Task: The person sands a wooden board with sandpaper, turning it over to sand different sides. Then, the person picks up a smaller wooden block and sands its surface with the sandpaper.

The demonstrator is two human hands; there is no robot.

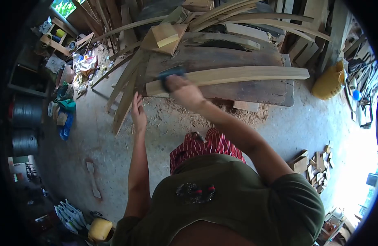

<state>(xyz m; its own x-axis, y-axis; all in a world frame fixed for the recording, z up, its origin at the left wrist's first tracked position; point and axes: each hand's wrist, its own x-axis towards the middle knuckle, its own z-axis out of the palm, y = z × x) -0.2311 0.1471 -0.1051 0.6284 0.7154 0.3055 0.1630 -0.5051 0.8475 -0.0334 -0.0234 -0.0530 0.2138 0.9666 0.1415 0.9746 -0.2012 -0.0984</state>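
A long, slightly curved wooden board [238,74] lies across the dark worktable [254,95]. Over its left part, my right hand [187,93] is closed round a dark block-like hand tool [171,73], smeared by motion. The tool's underside is hidden. My left hand [139,113] is open, its fingers stretched toward the board's left end, beside slanting wooden strips [127,100] at the table's left.
Wood shavings [189,119] cover the floor below the table. Curved wooden pieces [275,20] are stacked at the back, near a square wooden block [165,35]. A yellow container [328,84] stands right; offcuts [318,168] lie lower right.
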